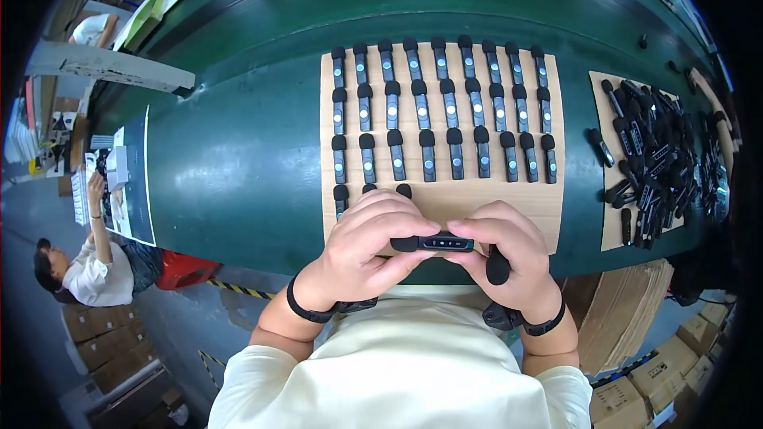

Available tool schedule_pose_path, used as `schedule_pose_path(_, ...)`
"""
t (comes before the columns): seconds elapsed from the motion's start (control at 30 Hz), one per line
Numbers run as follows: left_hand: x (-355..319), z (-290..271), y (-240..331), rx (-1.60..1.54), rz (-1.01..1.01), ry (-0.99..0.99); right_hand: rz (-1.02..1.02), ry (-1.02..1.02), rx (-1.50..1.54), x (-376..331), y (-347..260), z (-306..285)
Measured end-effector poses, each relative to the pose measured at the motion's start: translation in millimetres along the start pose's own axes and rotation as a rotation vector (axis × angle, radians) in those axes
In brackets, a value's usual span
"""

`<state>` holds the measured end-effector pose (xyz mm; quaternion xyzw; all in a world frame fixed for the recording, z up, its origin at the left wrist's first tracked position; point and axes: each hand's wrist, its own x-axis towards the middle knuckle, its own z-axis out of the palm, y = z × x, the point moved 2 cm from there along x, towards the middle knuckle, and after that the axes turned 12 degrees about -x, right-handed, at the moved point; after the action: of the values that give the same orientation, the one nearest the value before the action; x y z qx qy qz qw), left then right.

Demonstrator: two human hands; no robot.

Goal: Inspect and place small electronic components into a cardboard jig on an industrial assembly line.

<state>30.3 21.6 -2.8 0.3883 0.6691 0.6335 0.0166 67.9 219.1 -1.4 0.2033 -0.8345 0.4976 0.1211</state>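
Left hand [367, 238] and right hand [515, 248] pinching opposite ends of black microphone [445, 244], forearms [284, 324] converging, second microphone [497, 267] in right palm

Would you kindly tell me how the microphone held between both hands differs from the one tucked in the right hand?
The spanning microphone lies sideways, foam tip to the left; the tucked microphone points its foam tip toward the person's shirt. The left hand and right hand both hold the spanning microphone; only the right hand holds the tucked microphone. Both have black foam tips.
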Motion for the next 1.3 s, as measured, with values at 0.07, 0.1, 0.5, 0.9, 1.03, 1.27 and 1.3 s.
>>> schedule_pose_path(0.07,2.0,-0.8,-0.2,-0.012,0.013,0.009,-0.005,0.004,0.011,1.8,0.7,0.5)
schedule_pose_path(0.1,2.8,-0.3,0.8,-0.010,0.011,0.008,-0.004,0.006,0.014,2.1,1.8,0.7)
schedule_pose_path(0.5,9.2,1.5,-3.4,-0.041,-0.043,-0.047,0.027,0.035,0.091,0.1,10.2,4.9)
schedule_pose_path(0.9,-5.7,-18.2,-3.3,0.185,-0.138,-0.046,-0.072,-0.067,-0.156,-9.8,14.6,4.4)
schedule_pose_path(1.03,-24.7,-29.3,-8.7,0.273,-0.207,0.018,-0.062,-0.069,-0.368,-20.7,18.3,10.0)
schedule_pose_path(1.27,-27.3,-29.3,-12.7,0.526,-0.179,-0.016,-0.185,-0.303,-0.690,-42.8,21.5,33.9)
schedule_pose_path(1.3,-27.1,-29.9,-13.4,0.523,-0.178,-0.015,-0.184,-0.304,-0.692,-45.4,22.0,36.0)
